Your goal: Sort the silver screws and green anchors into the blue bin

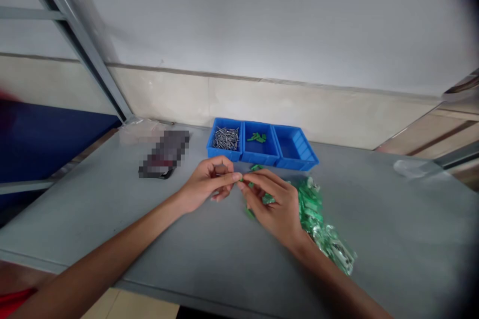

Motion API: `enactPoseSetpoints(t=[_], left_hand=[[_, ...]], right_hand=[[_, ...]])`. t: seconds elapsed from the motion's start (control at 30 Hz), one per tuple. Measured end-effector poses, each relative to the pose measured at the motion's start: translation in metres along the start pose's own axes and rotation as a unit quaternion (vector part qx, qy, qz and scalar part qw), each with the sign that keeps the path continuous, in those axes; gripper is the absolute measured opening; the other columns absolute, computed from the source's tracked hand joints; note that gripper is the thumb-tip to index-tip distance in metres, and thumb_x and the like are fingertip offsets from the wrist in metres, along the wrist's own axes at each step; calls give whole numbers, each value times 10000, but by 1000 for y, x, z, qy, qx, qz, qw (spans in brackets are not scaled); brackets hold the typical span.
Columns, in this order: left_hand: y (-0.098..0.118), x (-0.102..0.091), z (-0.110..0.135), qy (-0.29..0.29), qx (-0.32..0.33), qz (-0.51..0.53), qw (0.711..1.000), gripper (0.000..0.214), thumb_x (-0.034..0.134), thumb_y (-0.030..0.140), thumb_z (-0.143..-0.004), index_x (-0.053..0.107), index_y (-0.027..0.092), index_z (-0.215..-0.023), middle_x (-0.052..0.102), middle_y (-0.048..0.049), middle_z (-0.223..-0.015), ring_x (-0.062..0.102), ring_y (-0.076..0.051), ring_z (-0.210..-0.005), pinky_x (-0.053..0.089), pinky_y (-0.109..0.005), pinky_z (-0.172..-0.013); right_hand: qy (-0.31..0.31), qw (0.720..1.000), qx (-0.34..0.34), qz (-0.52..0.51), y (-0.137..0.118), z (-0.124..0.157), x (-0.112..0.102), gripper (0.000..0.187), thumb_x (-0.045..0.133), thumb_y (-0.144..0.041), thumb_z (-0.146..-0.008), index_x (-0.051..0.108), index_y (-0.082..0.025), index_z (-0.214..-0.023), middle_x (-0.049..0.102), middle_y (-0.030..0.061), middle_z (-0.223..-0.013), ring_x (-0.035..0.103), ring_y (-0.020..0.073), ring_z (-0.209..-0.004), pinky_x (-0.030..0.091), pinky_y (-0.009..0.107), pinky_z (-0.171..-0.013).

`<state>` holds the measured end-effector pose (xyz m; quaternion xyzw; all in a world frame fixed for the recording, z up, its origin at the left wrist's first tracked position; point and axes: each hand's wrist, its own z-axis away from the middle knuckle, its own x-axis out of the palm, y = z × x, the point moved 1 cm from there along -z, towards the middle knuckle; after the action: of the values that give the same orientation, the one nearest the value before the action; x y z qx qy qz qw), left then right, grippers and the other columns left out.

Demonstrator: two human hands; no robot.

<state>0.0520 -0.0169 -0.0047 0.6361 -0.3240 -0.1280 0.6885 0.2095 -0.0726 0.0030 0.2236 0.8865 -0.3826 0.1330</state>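
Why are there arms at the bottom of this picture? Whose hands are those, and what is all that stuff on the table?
Those arms belong to the person wearing the camera. It sits on their head and looks down, so the picture shows what they see. Their left hand and right hand meet in the middle, and their fingertips pinch a small green piece. Beside the right hand lies a heap of green pieces that looks shiny, maybe from clear plastic around it. Behind the hands stands a blue tray with three compartments. The left one holds silvery nails or screws, and the middle one holds a few green bits. All of this is on a grey table.
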Motion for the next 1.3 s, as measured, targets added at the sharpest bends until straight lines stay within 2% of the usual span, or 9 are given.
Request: enactPoseSetpoints(t=[0.1, 0.23, 0.33, 0.67, 1.0, 1.17, 1.3], left_hand=[[-1, -1, 0, 8, 4, 1, 1000, 179, 665, 290, -828, 560, 146, -826, 586, 32, -616, 469, -32, -398, 301, -129, -331], [-1, -3, -1, 10, 7, -9, 1000, 186, 676, 263, -815, 648, 139, -950, 590, 11, -572, 524, -72, -450, 344, -149, -351], [-2, -5, -1, 16, 9, -8, 1000, 190, 688, 249, -801, 674, 143, -958, 640, -18, -624, 562, -92, -478, 366, -160, -353], [0, -8, -1, 35, 6, -2, 999, 135, 700, 254, -785, 698, 162, -884, 628, -2, -577, 557, -87, -477, 367, -164, -378], [4, 0, 0, 45, -2, -21, 999, 133, 666, 247, -807, 716, 133, -854, 636, -23, -618, 551, -90, -523, 377, -171, -419], [0, -1, -1, 44, -2, -41, 998, 171, 667, 253, -805, 715, 129, -912, 657, -36, -676, 569, -96, -546, 394, -170, -425], [-2, -2, -1, 36, -6, -57, 998, 173, 657, 240, -803, 713, 119, -913, 656, -39, -679, 574, -101, -554, 408, -176, -432]], right_hand=[[9, 1000, -11, 17, 0, -1, -2, 139, 596, -112, -824, 678, -186, -908, 646, 24, -770, 536, 87, -527, 458, 212, -439], [26, 999, -3, 30, 1, -2, -4, 150, 597, -133, -830, 685, -208, -926, 664, 23, -792, 548, 92, -545, 478, 220, -464], [26, 999, 10, 22, 1, -3, -6, 144, 604, -146, -832, 689, -209, -930, 664, 22, -794, 556, 90, -542, 480, 216, -454], [32, 999, 9, 18, 3, -1, -4, 166, 605, -145, -833, 694, -220, -951, 662, 23, -836, 571, 88, -564, 492, 217, -457], [56, 997, -16, 55, 4, 1, -3, 204, 620, -161, -824, 706, -250, -987, 642, 38, -901, 545, 83, -526, 486, 237, -450], [47, 997, -25, 58, 5, 1, -2, 185, 621, -170, -827, 708, -240, -975, 641, 44, -883, 548, 89, -537, 472, 237, -445], [29, 998, -26, 53, 8, 1, -1, 179, 609, -160, -834, 700, -222, -975, 646, 44, -860, 578, 104, -597, 504, 245, -505]])
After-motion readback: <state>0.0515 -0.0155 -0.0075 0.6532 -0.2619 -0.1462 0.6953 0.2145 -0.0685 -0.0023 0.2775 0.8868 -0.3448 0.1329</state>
